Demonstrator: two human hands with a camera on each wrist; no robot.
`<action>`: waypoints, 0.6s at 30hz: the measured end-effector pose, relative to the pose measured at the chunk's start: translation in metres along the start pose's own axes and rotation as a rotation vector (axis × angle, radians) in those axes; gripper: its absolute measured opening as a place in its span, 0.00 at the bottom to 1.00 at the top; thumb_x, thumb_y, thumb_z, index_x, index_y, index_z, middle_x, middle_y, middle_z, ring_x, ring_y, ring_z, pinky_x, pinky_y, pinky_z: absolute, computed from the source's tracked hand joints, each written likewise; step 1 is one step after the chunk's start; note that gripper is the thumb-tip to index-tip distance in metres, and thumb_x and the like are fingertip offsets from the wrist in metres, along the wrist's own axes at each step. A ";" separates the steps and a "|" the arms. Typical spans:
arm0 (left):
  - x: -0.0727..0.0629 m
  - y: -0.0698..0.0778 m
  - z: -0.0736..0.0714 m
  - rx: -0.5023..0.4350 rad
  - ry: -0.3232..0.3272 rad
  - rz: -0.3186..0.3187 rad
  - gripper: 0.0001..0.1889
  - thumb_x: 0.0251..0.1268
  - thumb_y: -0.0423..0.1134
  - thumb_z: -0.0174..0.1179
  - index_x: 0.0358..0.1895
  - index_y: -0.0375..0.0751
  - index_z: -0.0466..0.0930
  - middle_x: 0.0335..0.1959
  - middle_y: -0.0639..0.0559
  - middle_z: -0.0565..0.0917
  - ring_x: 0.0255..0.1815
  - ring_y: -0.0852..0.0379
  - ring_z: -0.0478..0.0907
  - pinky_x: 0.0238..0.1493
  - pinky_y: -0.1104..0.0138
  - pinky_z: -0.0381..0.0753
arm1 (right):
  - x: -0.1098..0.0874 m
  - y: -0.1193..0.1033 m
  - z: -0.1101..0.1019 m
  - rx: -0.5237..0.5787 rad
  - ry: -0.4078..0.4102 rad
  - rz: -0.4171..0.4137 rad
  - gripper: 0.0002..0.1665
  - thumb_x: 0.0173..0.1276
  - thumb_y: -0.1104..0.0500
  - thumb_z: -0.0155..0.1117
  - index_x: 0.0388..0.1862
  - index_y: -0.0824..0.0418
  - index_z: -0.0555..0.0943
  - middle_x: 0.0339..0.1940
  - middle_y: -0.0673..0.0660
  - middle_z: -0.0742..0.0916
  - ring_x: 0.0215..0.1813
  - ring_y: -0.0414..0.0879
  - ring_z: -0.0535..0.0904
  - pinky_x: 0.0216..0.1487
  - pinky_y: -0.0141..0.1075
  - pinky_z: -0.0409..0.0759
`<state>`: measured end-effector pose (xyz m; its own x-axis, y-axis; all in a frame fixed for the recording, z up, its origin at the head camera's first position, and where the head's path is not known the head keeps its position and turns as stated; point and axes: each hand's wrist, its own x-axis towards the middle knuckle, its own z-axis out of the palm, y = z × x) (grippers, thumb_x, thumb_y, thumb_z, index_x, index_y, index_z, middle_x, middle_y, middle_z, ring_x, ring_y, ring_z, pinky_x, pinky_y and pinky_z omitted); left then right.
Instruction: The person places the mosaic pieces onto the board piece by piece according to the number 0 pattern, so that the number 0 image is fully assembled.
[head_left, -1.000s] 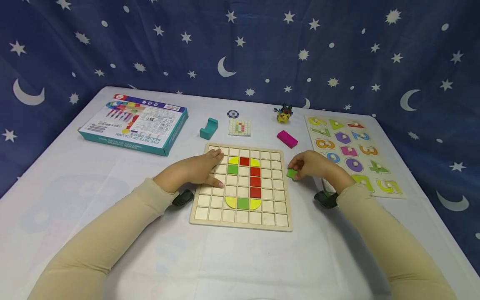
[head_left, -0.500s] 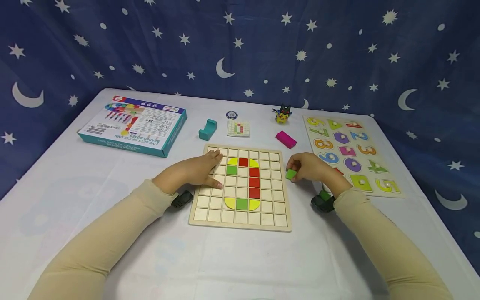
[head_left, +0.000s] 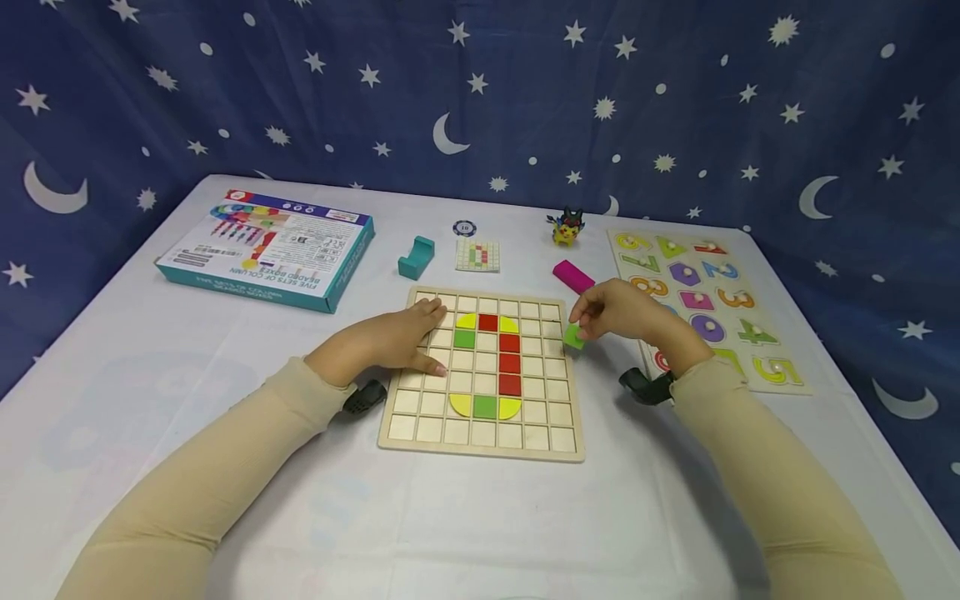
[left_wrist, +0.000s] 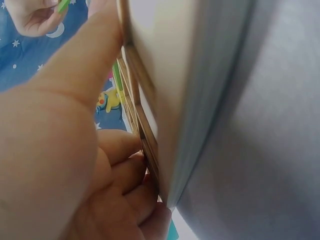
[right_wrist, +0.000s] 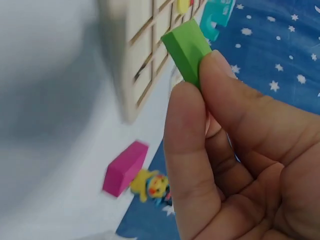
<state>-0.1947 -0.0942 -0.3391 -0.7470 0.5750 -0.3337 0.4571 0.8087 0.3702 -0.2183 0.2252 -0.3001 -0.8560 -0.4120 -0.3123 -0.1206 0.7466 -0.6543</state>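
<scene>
A square wooden grid board (head_left: 482, 453) lies on the table, its middle cells holding red, green and yellow pieces. My left hand (head_left: 393, 340) rests on the board's left edge with its fingers spread; in the left wrist view its fingertips (left_wrist: 131, 145) touch the frame. Thumb and finger of my right hand (head_left: 622, 315) pinch a green square tile (head_left: 573, 337). That tile is held at the board's right edge, above the table. In the right wrist view the thick green tile (right_wrist: 187, 50) is tilted, apart from the board.
Behind the board stand a teal arch block (head_left: 417, 258), a small pattern card (head_left: 477, 257), a round chip (head_left: 464, 228), a magenta block (head_left: 573, 276) and a yellow figurine (head_left: 566, 227). A flat box (head_left: 262, 250) lies left, a number puzzle board (head_left: 738, 333) right.
My right hand has risen a little and shifted left with the green tile, which now overlaps the board's right edge in the head view. My left hand has not moved.
</scene>
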 end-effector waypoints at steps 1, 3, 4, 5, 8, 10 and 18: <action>0.000 0.000 0.000 0.000 -0.001 -0.001 0.51 0.54 0.58 0.60 0.72 0.32 0.43 0.74 0.39 0.42 0.75 0.44 0.39 0.71 0.51 0.48 | 0.003 -0.002 0.002 0.007 -0.004 0.000 0.09 0.54 0.69 0.67 0.35 0.68 0.80 0.24 0.52 0.78 0.31 0.45 0.73 0.36 0.35 0.75; 0.000 0.000 0.000 0.002 -0.002 0.000 0.51 0.54 0.58 0.60 0.72 0.32 0.43 0.74 0.39 0.42 0.75 0.44 0.39 0.71 0.51 0.48 | 0.009 -0.008 0.006 0.015 -0.017 -0.001 0.09 0.54 0.69 0.67 0.35 0.67 0.80 0.24 0.52 0.78 0.31 0.46 0.73 0.36 0.35 0.75; 0.000 0.000 0.000 0.003 -0.003 0.000 0.51 0.54 0.59 0.60 0.72 0.32 0.43 0.74 0.39 0.42 0.75 0.44 0.39 0.71 0.51 0.48 | 0.012 -0.011 0.009 0.019 -0.024 -0.007 0.09 0.54 0.70 0.67 0.35 0.68 0.80 0.24 0.52 0.78 0.31 0.46 0.73 0.36 0.34 0.75; 0.000 0.000 0.000 0.003 -0.003 0.000 0.51 0.54 0.59 0.60 0.72 0.32 0.43 0.74 0.39 0.42 0.75 0.44 0.38 0.71 0.51 0.48 | 0.015 -0.014 0.012 0.031 -0.032 -0.016 0.09 0.53 0.70 0.67 0.34 0.68 0.80 0.24 0.52 0.78 0.31 0.46 0.73 0.35 0.33 0.75; 0.000 -0.001 0.000 0.007 -0.005 0.003 0.52 0.54 0.59 0.59 0.72 0.32 0.43 0.74 0.39 0.42 0.75 0.44 0.38 0.71 0.51 0.48 | 0.024 -0.024 0.021 0.041 -0.057 -0.042 0.08 0.53 0.70 0.68 0.34 0.69 0.80 0.24 0.52 0.79 0.30 0.44 0.73 0.33 0.34 0.76; 0.000 -0.001 0.000 0.011 -0.005 0.003 0.52 0.54 0.60 0.59 0.72 0.32 0.43 0.74 0.39 0.42 0.75 0.44 0.38 0.71 0.51 0.48 | 0.030 -0.032 0.028 0.051 -0.071 -0.053 0.08 0.52 0.71 0.68 0.33 0.68 0.81 0.23 0.52 0.79 0.29 0.44 0.73 0.33 0.35 0.76; 0.002 -0.001 0.000 0.020 -0.012 0.001 0.52 0.54 0.61 0.58 0.72 0.32 0.42 0.74 0.39 0.42 0.75 0.43 0.38 0.72 0.52 0.47 | 0.048 -0.065 0.059 -0.005 -0.132 -0.090 0.07 0.52 0.68 0.69 0.32 0.63 0.83 0.25 0.52 0.81 0.30 0.43 0.73 0.31 0.31 0.74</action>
<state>-0.1969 -0.0943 -0.3398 -0.7408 0.5773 -0.3434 0.4676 0.8103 0.3533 -0.2224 0.1259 -0.3132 -0.7679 -0.5422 -0.3410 -0.1964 0.7061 -0.6804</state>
